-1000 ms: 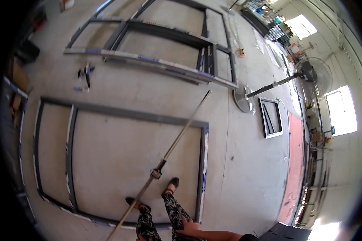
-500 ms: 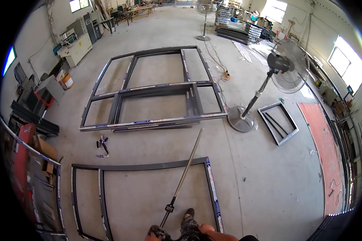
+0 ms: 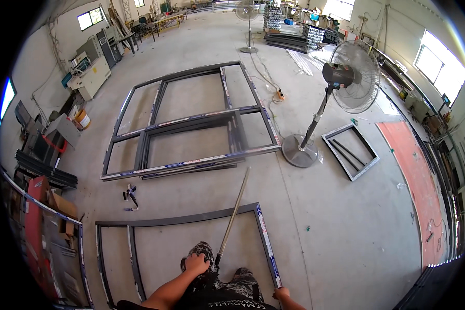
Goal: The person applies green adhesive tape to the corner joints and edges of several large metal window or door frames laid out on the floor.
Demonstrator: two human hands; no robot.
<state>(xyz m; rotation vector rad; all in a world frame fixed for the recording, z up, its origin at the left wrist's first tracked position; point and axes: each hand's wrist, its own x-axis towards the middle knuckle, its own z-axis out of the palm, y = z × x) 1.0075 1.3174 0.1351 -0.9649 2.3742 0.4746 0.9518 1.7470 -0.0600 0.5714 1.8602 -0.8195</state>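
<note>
A large dark grey window frame lies on the floor before me, with a narrow section at its left and a wide one at its right. My legs are bent inside the wide section. My left hand rests over my left thigh, fingers spread and holding nothing. Down at the near end of the frame's right bar, my right hand is closed round the bar, which carries blue and white protective tape. A thin metal pole slants from beside my left hand across the frame's far bar; its lower end is hidden by my leg.
Farther off, several taped frames lie stacked. A standing fan is at their right, beside a small frame with loose bars inside. Small tools lie left of centre. Another frame and boxes stand at the left.
My left hand has come up from the lower edge onto my thigh. My right hand has moved from beside my leg outward to the frame's right bar. The whole view has shifted slightly.
</note>
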